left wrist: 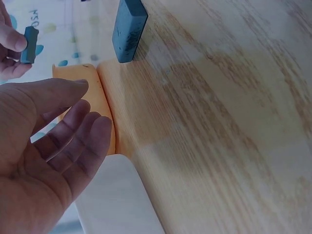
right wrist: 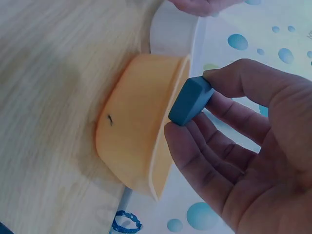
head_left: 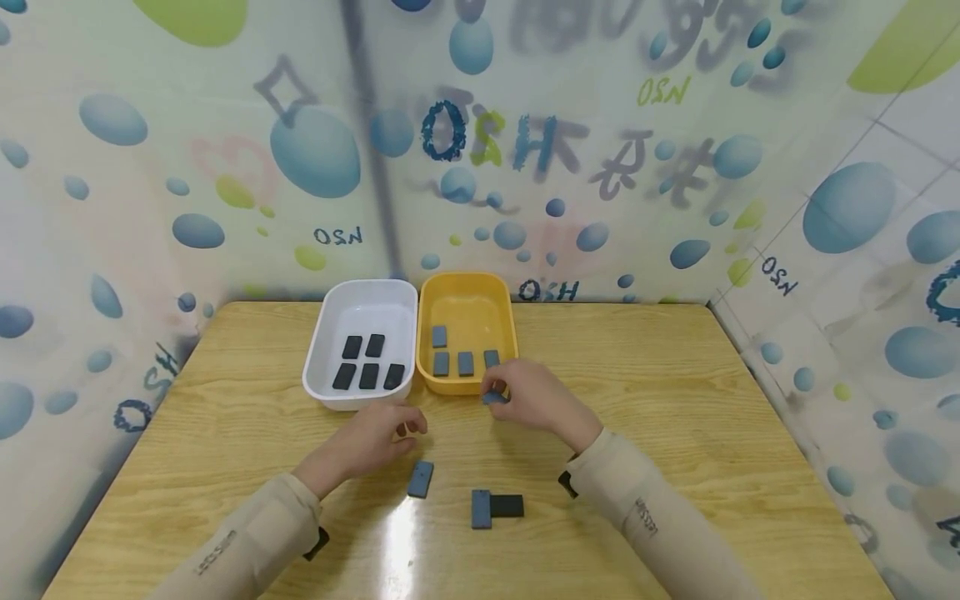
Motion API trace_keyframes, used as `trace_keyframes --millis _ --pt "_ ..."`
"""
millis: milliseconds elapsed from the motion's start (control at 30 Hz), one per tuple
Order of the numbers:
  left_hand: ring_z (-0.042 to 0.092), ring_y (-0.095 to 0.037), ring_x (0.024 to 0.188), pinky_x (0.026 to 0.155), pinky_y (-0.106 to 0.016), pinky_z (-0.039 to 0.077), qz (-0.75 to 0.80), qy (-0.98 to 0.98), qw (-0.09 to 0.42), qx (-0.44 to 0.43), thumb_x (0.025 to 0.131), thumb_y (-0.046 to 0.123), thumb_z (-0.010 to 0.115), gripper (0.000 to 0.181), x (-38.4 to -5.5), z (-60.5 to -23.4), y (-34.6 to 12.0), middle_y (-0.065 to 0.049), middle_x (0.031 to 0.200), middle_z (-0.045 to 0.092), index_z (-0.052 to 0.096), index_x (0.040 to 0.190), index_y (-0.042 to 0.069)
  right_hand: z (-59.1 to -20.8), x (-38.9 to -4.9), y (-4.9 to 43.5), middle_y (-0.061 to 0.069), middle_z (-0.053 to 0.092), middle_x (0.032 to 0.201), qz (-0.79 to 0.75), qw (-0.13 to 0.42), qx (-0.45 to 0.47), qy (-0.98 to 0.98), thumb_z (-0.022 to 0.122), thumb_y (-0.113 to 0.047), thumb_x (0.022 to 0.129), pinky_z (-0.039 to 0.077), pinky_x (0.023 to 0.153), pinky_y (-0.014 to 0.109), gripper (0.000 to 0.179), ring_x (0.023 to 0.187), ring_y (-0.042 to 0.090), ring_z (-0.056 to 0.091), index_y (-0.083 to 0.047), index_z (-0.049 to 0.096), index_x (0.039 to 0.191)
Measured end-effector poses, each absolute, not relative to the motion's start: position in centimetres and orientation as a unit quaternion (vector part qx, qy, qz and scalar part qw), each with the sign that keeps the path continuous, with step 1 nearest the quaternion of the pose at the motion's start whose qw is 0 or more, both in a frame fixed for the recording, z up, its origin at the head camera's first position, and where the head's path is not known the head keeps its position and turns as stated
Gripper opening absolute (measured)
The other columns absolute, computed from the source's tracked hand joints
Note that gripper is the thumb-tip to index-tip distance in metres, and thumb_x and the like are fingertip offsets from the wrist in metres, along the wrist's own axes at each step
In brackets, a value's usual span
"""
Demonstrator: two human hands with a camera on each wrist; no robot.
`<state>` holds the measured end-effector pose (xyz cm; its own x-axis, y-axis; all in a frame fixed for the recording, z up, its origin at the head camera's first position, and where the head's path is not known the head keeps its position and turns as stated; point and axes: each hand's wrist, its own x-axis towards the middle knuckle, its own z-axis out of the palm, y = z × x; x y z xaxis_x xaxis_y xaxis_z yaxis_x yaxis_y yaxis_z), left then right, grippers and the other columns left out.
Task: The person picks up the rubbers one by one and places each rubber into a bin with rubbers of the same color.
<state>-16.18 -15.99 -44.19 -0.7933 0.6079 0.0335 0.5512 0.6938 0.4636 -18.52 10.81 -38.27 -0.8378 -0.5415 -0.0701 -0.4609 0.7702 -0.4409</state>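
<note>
My right hand [head_left: 540, 398] pinches a small blue rectangular block [right wrist: 191, 101] between thumb and fingertips, close by the front right corner of the yellow tray [head_left: 459, 387]. Several blue blocks lie inside that tray. The left hand [head_left: 367, 443] holds nothing; its fingers are loosely bent just in front of the white tray [head_left: 321, 350], which contains several black blocks [head_left: 368, 376]. On the table near the left hand lies a single blue block [head_left: 421, 479]. Farther toward the front, another blue block [head_left: 481, 509] sits against or over the end of a black block [head_left: 507, 506].
Both trays stand side by side at the back of the wooden table [head_left: 637, 375]. A patterned sheet [head_left: 420, 225] with blue drops hangs behind the table and continues along its sides.
</note>
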Motion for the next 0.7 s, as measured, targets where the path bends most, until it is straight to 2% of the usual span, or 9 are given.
trace_keyframes --millis 267,433,700 --pt "0.062 -0.012 0.082 0.073 -0.026 0.052 0.236 0.917 0.068 0.315 0.083 0.007 0.072 0.016 -16.2 -44.0 -16.0 0.002 0.092 0.069 0.07 0.097 0.012 -37.4 -19.5 10.8 -0.001 0.067 0.096 -0.199 0.101 -0.241 0.945 0.07 -0.016 0.085 0.051 0.077 0.032 0.018 0.083 0.013 0.058 -0.018 0.07 0.103" --pt "0.062 -0.012 0.082 0.072 -0.025 0.052 0.234 0.918 0.067 0.314 0.083 0.006 0.073 0.016 -16.2 -44.1 -16.0 0.002 0.091 0.069 0.07 0.097 0.012 -37.0 -20.1 10.6 0.0 0.067 0.096 -0.197 0.083 -0.242 0.947 0.069 -0.016 0.085 0.051 0.077 0.032 0.016 0.082 0.014 0.057 -0.018 0.069 0.101" --pt "0.062 -0.012 0.083 0.072 -0.025 0.052 0.232 0.92 0.071 0.308 0.083 0.009 0.073 0.016 -16.1 -44.0 -15.9 0.002 0.093 0.068 0.071 0.098 0.013 -36.1 -22.0 9.9 0.001 0.066 0.102 -0.187 0.07 -0.215 0.956 0.068 -0.02 0.088 0.052 0.084 0.036 0.016 0.092 0.018 0.059 -0.018 0.068 0.104"
